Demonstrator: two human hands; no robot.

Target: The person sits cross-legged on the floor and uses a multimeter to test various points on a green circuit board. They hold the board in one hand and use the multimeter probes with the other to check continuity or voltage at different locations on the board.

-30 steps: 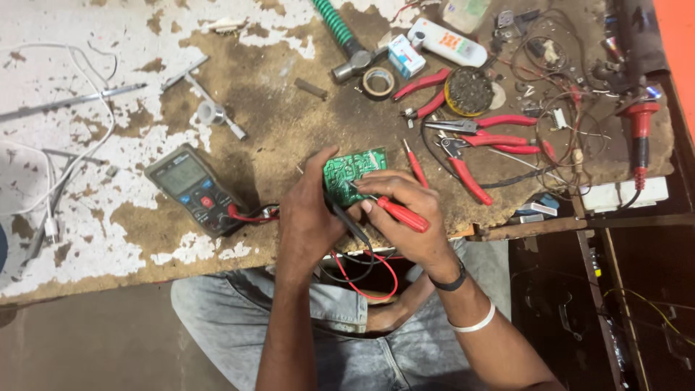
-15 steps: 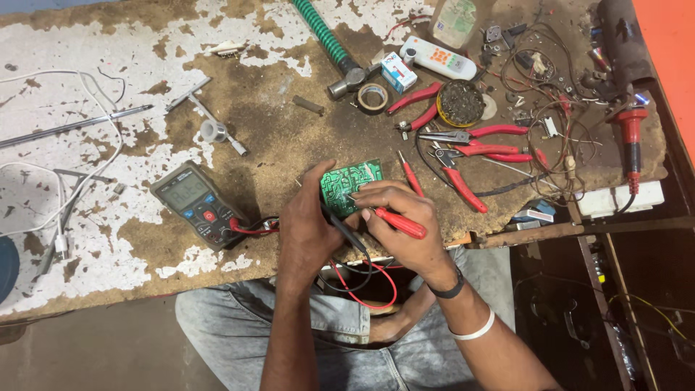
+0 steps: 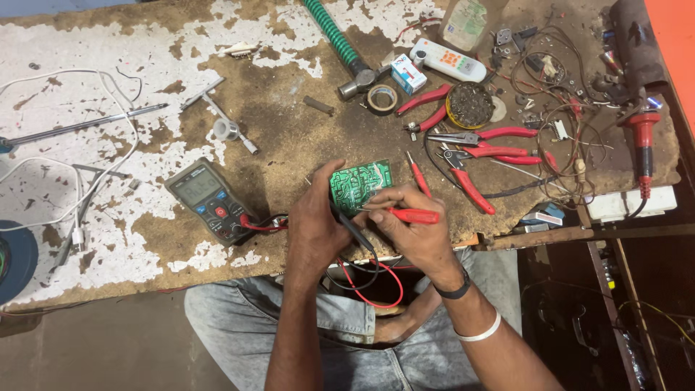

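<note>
A small green circuit board [image 3: 362, 182] lies near the front edge of the worn workbench [image 3: 289, 130]. My left hand [image 3: 316, 228] rests beside the board's left end and holds a black test probe [image 3: 355, 230] against it. My right hand [image 3: 409, 230] grips a red test probe [image 3: 413, 215], its tip pointing left onto the board. Red and black leads [image 3: 369, 279] loop below the bench edge and run to a grey multimeter [image 3: 208, 199] lying left of my hands.
Red-handled pliers and cutters [image 3: 470, 156] lie right of the board, with a tape roll [image 3: 381, 98], a green-handled hammer [image 3: 340, 43], a tin [image 3: 469, 106], a white remote [image 3: 447, 59] and tangled wires [image 3: 557, 108]. White cables [image 3: 87, 166] cross the left side. A red-handled tool [image 3: 643, 148] lies far right.
The view has shifted slightly, so the bench appears lower in the frame. Both hands keep the probes on the board with only small adjustments.
</note>
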